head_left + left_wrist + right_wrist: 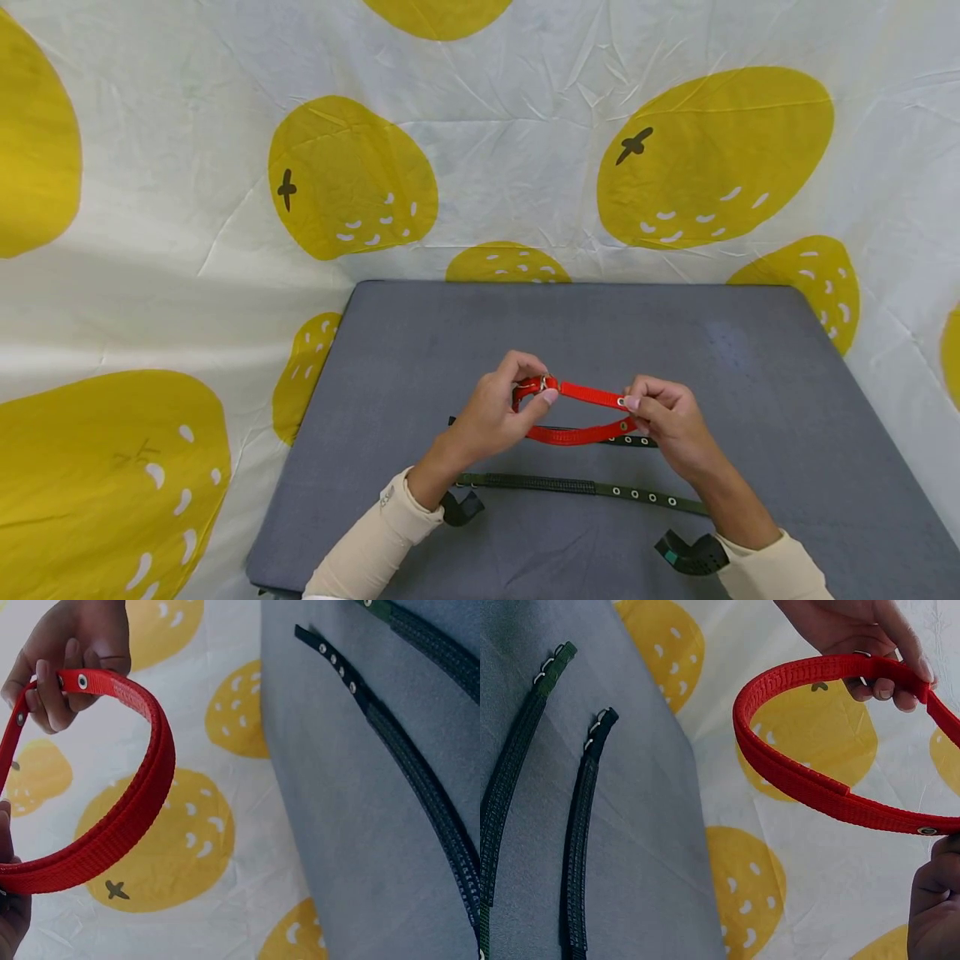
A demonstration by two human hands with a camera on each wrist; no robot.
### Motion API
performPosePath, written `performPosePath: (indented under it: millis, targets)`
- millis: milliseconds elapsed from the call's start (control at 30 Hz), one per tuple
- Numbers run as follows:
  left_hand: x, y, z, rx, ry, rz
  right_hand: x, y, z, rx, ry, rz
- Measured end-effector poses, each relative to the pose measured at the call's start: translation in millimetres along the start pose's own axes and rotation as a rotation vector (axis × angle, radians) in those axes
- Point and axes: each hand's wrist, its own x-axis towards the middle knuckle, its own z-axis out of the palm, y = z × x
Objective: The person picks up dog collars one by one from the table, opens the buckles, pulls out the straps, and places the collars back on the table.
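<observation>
A red webbing collar (573, 435) with metal eyelets is held up in a loop above the grey table (600, 325). My left hand (495, 408) pinches its buckle end between thumb and fingers. At the other side, my right hand (671, 421) pinches the eyelet strap. In the right wrist view the collar (795, 787) shows a thicker padded stretch, with the left hand (870, 637) above it. Beneath the loop lies a black collar (633, 441), partly hidden by the red one. Nearer to me, a green collar (525, 482) with eyelets lies stretched out.
A white cloth (510, 183) printed with yellow fruit hangs behind the table and along its sides. Black curved pieces (693, 554) sit at both wrists. Both lying collars run roughly left to right across the table.
</observation>
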Motion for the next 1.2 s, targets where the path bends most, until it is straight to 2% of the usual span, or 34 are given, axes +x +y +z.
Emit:
performPosePath:
  millis: [200, 333, 700, 900, 1100, 1200]
  targets:
    - [0.5, -2.8, 0.1, 0.018, 0.018, 0.066, -2, 3, -3, 0.006, 0.039, 0.014]
    - [1.2, -3.6, 0.0, 0.036, 0.036, 0.085, -3, 3, -5, 0.012, 0.053, 0.012]
    - [2.3, -4.1, -1.9, 0.045, 0.057, -0.011, -3, -3, -4, 0.032, 0.075, 0.009]
    - [2.6, -7.6, -1.7, 0.066, 0.135, -0.004, -3, -3, -5, 0.061, 0.062, -0.008]
    - [1.8, -10.2, -4.1, 0.134, 0.23, 0.003, -4, 0, -8, 0.108, 0.07, -0.038]
    - [1.4, -11.2, -6.1, 0.189, 0.272, -0.001, -4, 3, -9, 0.169, 0.068, -0.097]
